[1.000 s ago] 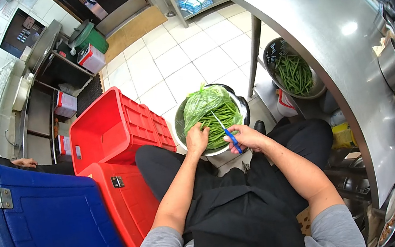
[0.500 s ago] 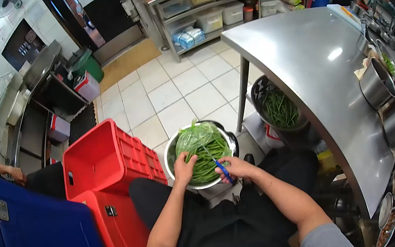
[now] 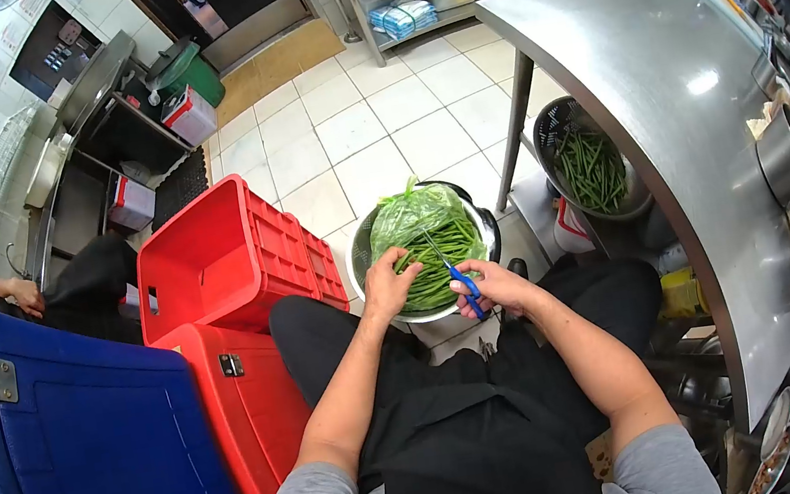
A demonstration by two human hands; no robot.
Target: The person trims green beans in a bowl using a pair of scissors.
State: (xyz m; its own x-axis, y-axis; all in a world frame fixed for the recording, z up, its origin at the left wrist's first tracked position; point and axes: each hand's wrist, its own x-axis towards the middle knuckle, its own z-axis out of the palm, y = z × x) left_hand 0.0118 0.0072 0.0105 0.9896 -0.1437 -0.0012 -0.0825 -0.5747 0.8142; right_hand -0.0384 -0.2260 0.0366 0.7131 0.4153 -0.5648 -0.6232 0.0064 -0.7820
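Note:
In the head view, a metal bowl (image 3: 357, 270) in front of my knees holds long green beans (image 3: 427, 291) and a clear plastic bag (image 3: 407, 211) lying over the far part. My left hand (image 3: 385, 287) is at the bowl's near left side, its fingers closed on some of the beans. In my right hand (image 3: 495, 287) is a pair of blue-handled scissors (image 3: 464, 285), the blades pointing up and left over the beans. Whether the blades touch a bean is too small to tell.
Red crates (image 3: 215, 257) and a blue box (image 3: 88, 432) stand on my left; another person's hand (image 3: 23, 296) is beyond them. A steel table (image 3: 624, 43) curves along my right, with a black basket (image 3: 554, 123) of green beans beneath it. Tiled floor (image 3: 354, 131) lies ahead.
The view has tipped downward, so the surroundings sit higher in the picture. Both hands keep nearly the same place over the bowl, scissors still in my right hand.

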